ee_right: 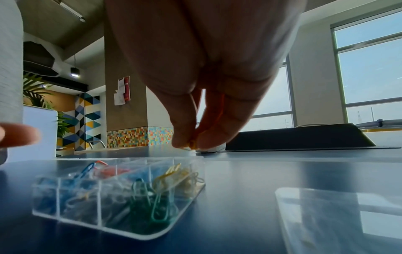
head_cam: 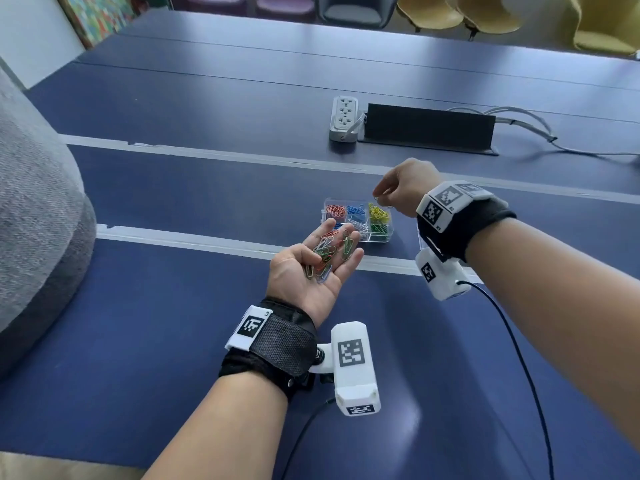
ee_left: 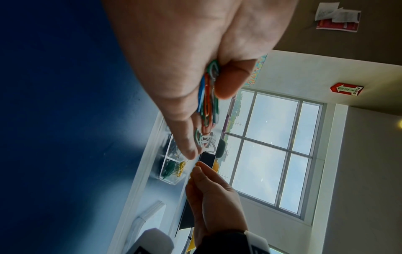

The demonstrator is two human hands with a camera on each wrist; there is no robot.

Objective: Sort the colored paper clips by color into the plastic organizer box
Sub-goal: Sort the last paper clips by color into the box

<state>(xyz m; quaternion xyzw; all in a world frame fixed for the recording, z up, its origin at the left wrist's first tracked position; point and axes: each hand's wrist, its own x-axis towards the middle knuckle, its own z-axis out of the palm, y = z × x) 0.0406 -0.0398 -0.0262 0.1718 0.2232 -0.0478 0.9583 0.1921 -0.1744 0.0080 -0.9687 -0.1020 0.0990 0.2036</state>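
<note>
Clips of mixed colour (head_cam: 325,252) lie heaped in your left hand (head_cam: 311,268), which is turned palm up, fingers relaxed and cupped loosely under the pile, near the organizer box and just left of it. From the left wrist view you see green, orange, blue and white ones bunched against the palm.

Right of that hand the clear organizer box (head_cam: 381,239) sits on the blue table (head_cam: 173,323), lid off. Its far row holds, from left to right, orange clips (head_cam: 335,211), blue clips (head_cam: 356,211) and yellow clips (head_cam: 378,212); the near row shows white clips (head_cam: 360,226) in the middle and green clips (head_cam: 379,233) at the right. The near left compartment is hidden behind your fingers.

Your right hand (head_cam: 403,188) hovers over the box's far right corner, above the yellow compartment, thumb and fingertips pinching one small clip (head_cam: 382,202); the right wrist view hints it is yellow.

A clear lid (ee_right: 339,214) lies flat on the table right of the box. Beyond the box stand a power strip (head_cam: 344,117) and a black flap (head_cam: 429,128), well apart from it, with bare tabletop around it.
</note>
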